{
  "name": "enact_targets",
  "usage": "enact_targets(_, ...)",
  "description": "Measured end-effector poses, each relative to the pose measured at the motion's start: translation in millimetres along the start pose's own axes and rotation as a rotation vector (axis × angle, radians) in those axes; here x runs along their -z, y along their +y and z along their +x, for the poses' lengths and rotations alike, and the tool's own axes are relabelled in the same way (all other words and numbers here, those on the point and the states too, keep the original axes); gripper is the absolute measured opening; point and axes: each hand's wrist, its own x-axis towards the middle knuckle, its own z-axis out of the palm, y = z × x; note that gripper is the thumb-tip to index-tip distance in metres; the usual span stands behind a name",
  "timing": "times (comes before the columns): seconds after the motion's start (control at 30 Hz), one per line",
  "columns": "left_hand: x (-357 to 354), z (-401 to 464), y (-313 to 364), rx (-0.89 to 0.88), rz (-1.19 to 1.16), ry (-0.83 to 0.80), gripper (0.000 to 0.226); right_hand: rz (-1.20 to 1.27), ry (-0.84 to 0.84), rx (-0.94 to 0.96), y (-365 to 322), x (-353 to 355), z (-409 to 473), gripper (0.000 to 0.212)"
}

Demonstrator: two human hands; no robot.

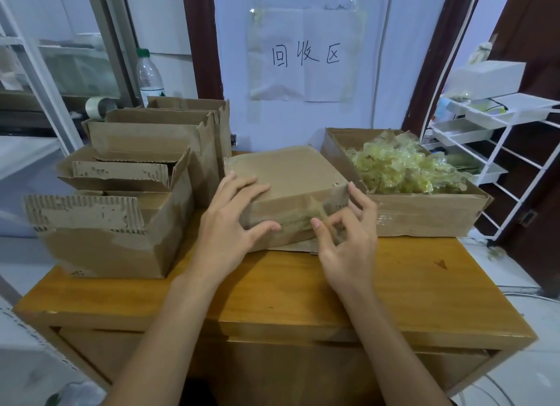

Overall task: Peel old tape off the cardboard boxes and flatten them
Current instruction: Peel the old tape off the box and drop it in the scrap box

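Centrally, closed box point(288, 175) under left hand point(233, 223), right hand point(345, 232) pinching tape point(303, 216)

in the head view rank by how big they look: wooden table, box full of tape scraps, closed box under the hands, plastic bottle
1. wooden table
2. box full of tape scraps
3. closed box, partly covered by the hands
4. plastic bottle, which stands farthest back, so its look is unsure

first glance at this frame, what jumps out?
Both hands on the closed cardboard box mid-table: the left hand steadies its near corner, the right hand picks at the tape on its front. Right of it, an open box heaped with peeled tape.
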Motion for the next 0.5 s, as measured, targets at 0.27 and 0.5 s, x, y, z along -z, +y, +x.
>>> enact_targets(0.27, 10.3, 5.7, -4.1, 0.011, -0.022, -0.042, 0.07, 0.066, 0.084, -0.086, 2.1, 4.6, 2.2, 0.031)
enact_targets(0.5, 18.3, 9.6, -1.4, 0.038, 0.067, -0.075, 0.069, 0.147, 0.11, -0.29, 1.2, 6.9, 3.0, 0.032)
